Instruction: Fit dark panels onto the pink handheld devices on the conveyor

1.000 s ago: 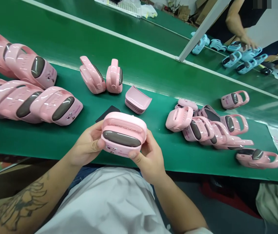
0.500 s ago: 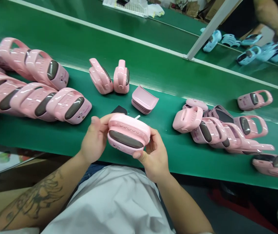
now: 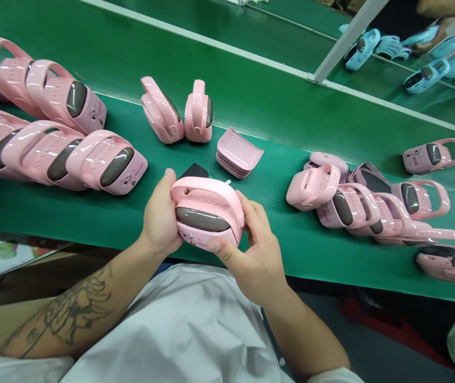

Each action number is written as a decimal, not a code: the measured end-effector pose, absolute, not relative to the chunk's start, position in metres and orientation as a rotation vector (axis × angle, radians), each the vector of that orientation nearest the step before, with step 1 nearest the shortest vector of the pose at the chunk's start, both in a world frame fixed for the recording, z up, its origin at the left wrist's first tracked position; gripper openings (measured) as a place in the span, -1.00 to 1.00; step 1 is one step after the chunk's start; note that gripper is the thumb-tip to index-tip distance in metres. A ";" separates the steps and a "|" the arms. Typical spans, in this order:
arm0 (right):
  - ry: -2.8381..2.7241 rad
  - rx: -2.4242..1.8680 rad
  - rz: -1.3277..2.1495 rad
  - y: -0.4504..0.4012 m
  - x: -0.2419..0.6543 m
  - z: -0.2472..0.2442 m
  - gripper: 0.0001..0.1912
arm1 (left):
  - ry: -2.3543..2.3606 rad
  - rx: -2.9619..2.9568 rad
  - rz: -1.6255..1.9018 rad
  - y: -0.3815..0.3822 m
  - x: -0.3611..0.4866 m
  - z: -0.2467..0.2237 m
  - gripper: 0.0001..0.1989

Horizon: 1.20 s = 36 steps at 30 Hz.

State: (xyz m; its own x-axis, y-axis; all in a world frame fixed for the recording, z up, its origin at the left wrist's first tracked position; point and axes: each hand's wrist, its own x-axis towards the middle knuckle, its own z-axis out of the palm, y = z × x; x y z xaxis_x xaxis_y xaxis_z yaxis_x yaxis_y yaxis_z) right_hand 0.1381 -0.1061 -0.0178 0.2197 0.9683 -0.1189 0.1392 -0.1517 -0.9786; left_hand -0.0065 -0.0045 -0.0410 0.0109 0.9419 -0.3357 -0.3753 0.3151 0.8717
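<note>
Both my hands grip a glossy pink plastic case (image 3: 207, 210) with a dark grey oval panel and a small printed cartoon motif. My left hand (image 3: 159, 215) wraps its left end, and my right hand (image 3: 255, 255) holds its right end, thumb on the front. A small white tip (image 3: 227, 182) shows behind the case. Just beyond my left hand lies a black pad (image 3: 194, 171), partly hidden by the case. Near it stands a stack of curved pink shells (image 3: 239, 153).
Pink cases lie in rows (image 3: 107, 162) at left and a heap (image 3: 350, 205) at right on the green belt (image 3: 275, 250). Two stand upright at centre (image 3: 161, 111). Beyond a white rail (image 3: 371, 96), a co-worker's hand (image 3: 446, 10) is above blue cases (image 3: 427, 74).
The case has turned in my hands, its left end tilting away. My left fingers now wrap that end. The view has shifted, and the co-worker's hand has moved up and right.
</note>
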 end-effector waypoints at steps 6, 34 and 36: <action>-1.154 -1.550 1.028 -0.106 0.137 -0.015 -0.10 | 1.085 0.562 1.198 -0.005 -0.004 -0.037 -0.56; -1.718 -1.335 0.747 -0.125 0.166 -0.058 -0.32 | 0.778 2.171 0.529 -0.047 -0.053 -0.036 -0.25; -1.744 -1.356 0.692 -0.130 0.162 -0.061 -0.28 | 0.805 2.205 0.578 -0.052 -0.051 -0.038 -0.24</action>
State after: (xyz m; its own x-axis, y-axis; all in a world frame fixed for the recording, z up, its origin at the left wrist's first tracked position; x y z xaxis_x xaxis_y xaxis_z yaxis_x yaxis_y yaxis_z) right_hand 0.1623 -0.1298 -0.0610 -0.1018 0.9601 0.2604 0.5206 0.2745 -0.8085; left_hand -0.0513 -0.0519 -0.0377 0.7058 0.6899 0.1609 0.3730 -0.5550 0.7436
